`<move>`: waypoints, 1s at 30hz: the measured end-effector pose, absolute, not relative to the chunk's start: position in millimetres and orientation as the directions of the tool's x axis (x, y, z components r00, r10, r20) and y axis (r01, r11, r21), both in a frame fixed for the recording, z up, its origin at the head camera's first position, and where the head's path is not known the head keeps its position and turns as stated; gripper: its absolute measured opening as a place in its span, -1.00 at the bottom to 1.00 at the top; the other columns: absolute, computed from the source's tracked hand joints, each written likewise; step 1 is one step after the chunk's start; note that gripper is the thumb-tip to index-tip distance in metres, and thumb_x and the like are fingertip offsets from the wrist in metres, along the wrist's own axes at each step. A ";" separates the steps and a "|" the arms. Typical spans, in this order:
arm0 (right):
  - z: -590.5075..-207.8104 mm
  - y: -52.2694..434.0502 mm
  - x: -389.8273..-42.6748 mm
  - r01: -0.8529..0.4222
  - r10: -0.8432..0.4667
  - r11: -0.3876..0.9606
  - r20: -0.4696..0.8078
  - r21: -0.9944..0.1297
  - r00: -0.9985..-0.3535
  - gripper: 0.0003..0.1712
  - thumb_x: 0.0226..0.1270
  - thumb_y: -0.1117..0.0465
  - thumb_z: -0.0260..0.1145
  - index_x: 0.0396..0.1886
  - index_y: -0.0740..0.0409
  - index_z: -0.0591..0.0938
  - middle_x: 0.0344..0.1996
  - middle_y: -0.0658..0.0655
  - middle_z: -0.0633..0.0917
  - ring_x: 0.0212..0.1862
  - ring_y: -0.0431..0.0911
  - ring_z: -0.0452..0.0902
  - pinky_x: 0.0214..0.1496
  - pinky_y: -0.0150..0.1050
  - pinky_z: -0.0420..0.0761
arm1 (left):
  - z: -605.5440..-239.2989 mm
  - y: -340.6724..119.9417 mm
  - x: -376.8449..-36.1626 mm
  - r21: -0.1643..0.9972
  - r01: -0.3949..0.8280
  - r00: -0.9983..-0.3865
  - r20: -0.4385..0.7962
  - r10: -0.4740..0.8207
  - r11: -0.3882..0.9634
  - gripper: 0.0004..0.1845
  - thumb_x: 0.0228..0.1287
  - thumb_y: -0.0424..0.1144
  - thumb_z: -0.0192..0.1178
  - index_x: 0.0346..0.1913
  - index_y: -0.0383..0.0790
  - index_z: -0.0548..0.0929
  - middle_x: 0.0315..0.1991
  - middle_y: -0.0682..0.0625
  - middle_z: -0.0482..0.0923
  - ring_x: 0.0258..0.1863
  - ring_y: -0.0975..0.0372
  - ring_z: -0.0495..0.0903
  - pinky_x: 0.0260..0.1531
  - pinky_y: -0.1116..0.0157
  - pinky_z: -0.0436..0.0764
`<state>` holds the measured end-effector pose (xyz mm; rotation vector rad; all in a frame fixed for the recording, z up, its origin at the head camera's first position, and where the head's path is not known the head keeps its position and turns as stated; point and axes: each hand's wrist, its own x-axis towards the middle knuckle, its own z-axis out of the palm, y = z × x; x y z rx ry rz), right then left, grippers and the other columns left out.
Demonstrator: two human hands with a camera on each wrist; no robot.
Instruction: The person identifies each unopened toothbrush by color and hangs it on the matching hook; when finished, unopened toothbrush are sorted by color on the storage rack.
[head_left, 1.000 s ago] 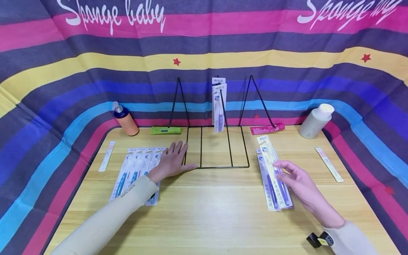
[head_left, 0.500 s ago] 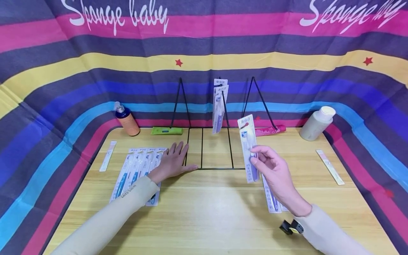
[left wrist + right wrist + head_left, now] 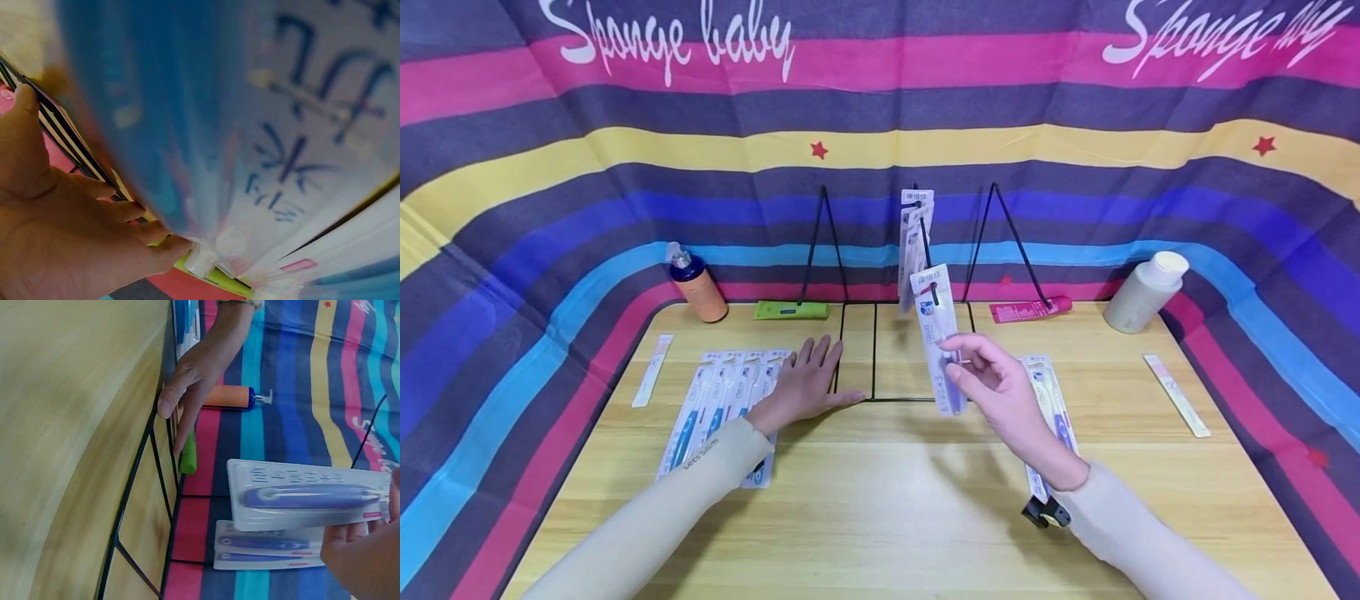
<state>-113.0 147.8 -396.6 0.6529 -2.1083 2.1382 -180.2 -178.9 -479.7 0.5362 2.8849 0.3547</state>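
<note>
Two bottles (image 3: 697,286), two tubes (image 3: 791,309), one rack (image 3: 910,350).

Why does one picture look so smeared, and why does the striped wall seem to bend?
Left wrist view: a packet sits too close to the lens, so its print is out of focus; only the left hand reads clearly. Head view: the wide lens bows the striped backdrop and wooden table. Right wrist view: sharp toothbrush pack.
</note>
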 end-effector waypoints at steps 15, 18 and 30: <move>-402.0 119.1 -175.1 -0.278 -0.234 -0.153 0.308 -0.948 -0.922 -0.49 0.56 0.38 0.33 0.43 0.42 0.52 0.35 0.22 0.58 0.35 0.05 0.49 0.38 -0.18 0.56 | -477.7 -180.1 -178.2 0.248 0.314 -0.924 -0.143 0.355 0.917 0.16 0.48 0.45 0.19 0.77 -0.31 0.07 0.74 -0.37 -0.06 0.69 -0.34 -0.07 0.52 -0.43 0.05; -403.2 115.8 -183.1 -0.284 -0.220 -0.171 0.317 -0.944 -0.923 -0.50 0.56 0.39 0.32 0.41 0.44 0.51 0.32 0.22 0.58 0.32 0.01 0.49 0.34 -0.19 0.56 | -478.7 -180.0 -177.7 0.242 0.317 -0.922 -0.148 0.358 0.917 0.16 0.48 0.46 0.18 0.77 -0.32 0.06 0.74 -0.37 -0.06 0.69 -0.34 -0.07 0.52 -0.42 0.05; -411.4 128.7 -200.5 -0.288 -0.184 -0.259 0.340 -0.922 -0.922 -0.56 0.55 0.40 0.30 0.35 0.37 0.51 0.25 0.18 0.61 0.36 0.06 0.48 0.37 -0.16 0.52 | -477.3 -178.6 -177.6 0.257 0.327 -0.921 -0.127 0.367 0.909 0.16 0.48 0.44 0.20 0.76 -0.33 0.08 0.74 -0.38 -0.04 0.69 -0.35 -0.06 0.52 -0.42 0.05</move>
